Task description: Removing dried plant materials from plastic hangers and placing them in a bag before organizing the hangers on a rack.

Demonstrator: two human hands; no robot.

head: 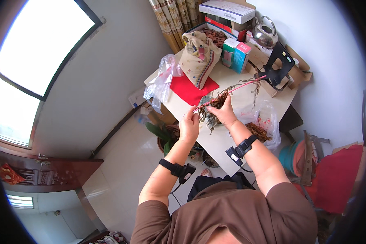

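A thin pink rod (243,86) slants across the table corner in front of me, higher in the picture at its right end. My left hand (189,124) pinches its lower left end between thumb and fingers. Brown crinkled strands (208,115) hang in a bunch from the rod; whether they are yarn or plant fibre I cannot tell. My right hand (225,112) grips this bunch and the rod, thumb on the near side. One loose strand (256,93) dangles near the rod's right end. A grey-green textured object (205,100) is partly hidden behind the bunch.
On the table (218,146) lie a clear plastic bag (270,117) with brown strands, a red cloth (187,91) and a patterned fabric bag (198,61). Behind are small boxes (239,58), a steel kettle (264,33) and a black stand (279,65). Potted plants (167,134) stand below left.
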